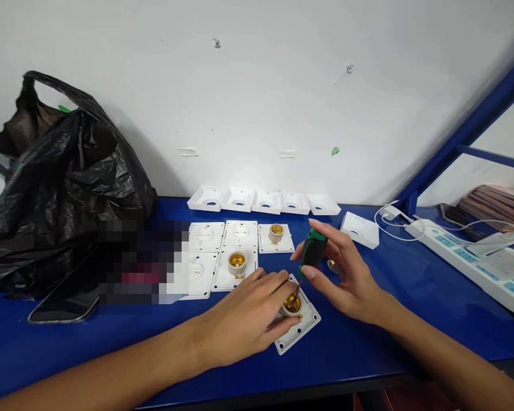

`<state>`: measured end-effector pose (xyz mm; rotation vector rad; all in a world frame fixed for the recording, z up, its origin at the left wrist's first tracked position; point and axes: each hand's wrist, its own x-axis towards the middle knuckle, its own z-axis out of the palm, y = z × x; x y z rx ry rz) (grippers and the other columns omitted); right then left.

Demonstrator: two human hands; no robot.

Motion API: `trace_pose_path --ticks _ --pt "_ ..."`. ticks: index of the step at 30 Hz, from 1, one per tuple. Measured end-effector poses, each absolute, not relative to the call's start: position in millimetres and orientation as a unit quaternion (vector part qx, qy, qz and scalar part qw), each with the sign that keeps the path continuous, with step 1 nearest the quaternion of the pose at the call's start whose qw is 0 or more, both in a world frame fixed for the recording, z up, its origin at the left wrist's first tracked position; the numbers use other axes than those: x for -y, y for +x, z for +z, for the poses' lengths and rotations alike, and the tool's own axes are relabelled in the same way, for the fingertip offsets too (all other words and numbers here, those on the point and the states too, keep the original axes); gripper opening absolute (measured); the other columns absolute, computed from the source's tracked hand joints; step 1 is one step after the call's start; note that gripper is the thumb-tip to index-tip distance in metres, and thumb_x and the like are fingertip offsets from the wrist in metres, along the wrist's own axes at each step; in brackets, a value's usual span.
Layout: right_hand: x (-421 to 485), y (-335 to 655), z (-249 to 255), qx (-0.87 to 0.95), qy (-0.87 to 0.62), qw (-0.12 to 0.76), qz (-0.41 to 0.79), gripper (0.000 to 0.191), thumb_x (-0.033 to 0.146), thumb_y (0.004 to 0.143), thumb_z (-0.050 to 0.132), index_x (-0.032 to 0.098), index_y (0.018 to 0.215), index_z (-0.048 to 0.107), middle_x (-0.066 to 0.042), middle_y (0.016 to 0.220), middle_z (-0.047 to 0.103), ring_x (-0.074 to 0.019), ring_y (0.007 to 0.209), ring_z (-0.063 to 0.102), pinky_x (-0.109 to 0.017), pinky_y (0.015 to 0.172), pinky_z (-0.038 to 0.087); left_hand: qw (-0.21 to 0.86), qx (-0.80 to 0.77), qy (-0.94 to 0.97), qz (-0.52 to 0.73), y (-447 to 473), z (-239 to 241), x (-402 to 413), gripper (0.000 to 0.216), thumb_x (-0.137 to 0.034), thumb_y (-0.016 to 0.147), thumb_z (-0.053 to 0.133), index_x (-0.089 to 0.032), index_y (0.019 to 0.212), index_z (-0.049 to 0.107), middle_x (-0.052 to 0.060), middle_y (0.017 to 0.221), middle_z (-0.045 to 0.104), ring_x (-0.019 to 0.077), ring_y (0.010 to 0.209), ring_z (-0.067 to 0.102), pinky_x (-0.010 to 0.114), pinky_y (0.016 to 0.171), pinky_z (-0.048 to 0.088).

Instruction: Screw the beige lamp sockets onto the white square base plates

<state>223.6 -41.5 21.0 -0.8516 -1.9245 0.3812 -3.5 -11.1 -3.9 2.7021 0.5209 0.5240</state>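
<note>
My left hand (244, 319) is closed around a round lamp socket (290, 308) with a brass-coloured inside. The socket sits on a square white plate (297, 333), turned at an angle near the table's front. My right hand (351, 277) grips a screwdriver (314, 250) by its green and black handle. Its shaft points down into the socket; the tip is hidden inside. Behind my hands, two more white plates carry brass-lined sockets (237, 262), while several other plates (240, 233) have none on them. A small round part (332, 265) lies partly behind my right fingers.
A row of white box covers (268, 202) stands along the wall, with another cover (360, 229) to the right. At left are a black plastic bag (77, 188) and a dark phone-like slab (64, 299). A power strip (475, 265) with white cables lies at right on the blue table (368, 354).
</note>
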Motion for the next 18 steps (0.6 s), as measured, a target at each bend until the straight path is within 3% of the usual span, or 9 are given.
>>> trace_pose_path --ticks 2,5,11,18 --pt "42.0 221.1 21.0 0.775 -0.346 0.504 0.157 0.073 0.02 0.098 0.072 0.037 0.16 0.037 -0.006 0.118 0.064 -0.0176 0.081 0.069 -0.032 0.061 0.063 0.173 -0.183 0.951 0.179 -3.4 -3.1 11.3 0.029 -0.037 0.108 0.062 -0.02 0.132 0.057 0.009 0.121 0.07 0.0292 0.107 0.07 0.05 0.102 0.054" --pt "42.3 219.1 20.3 0.757 -0.35 0.535 0.135 0.071 0.019 0.093 0.078 0.039 0.153 0.045 -0.006 0.129 0.06 -0.0118 0.07 0.062 -0.026 0.051 0.058 0.167 -0.183 0.953 0.174 -3.0 -2.6 11.3 0.03 -0.036 0.108 0.062 -0.019 0.132 0.056 0.01 0.123 0.069 0.0291 0.107 0.07 0.051 0.104 0.053" --pt "44.4 221.1 19.3 0.79 -0.322 0.486 0.189 0.071 0.015 0.099 0.068 0.036 0.16 0.037 -0.005 0.116 0.066 -0.0165 0.079 0.069 -0.035 0.069 0.066 0.176 -0.179 0.951 0.181 -2.9 -3.2 11.1 0.031 -0.038 0.109 0.062 -0.022 0.134 0.053 0.009 0.125 0.07 0.0304 0.111 0.07 0.051 0.104 0.053" --pt "45.1 218.9 16.6 0.769 -0.314 0.526 0.183 0.071 0.012 0.093 0.076 0.038 0.152 0.046 -0.004 0.124 0.062 -0.0148 0.082 0.071 -0.028 0.061 0.064 0.172 -0.179 0.952 0.18 -2.6 -2.7 11.3 0.026 -0.034 0.108 0.064 -0.021 0.128 0.054 0.008 0.119 0.07 0.03 0.107 0.07 0.05 0.099 0.054"
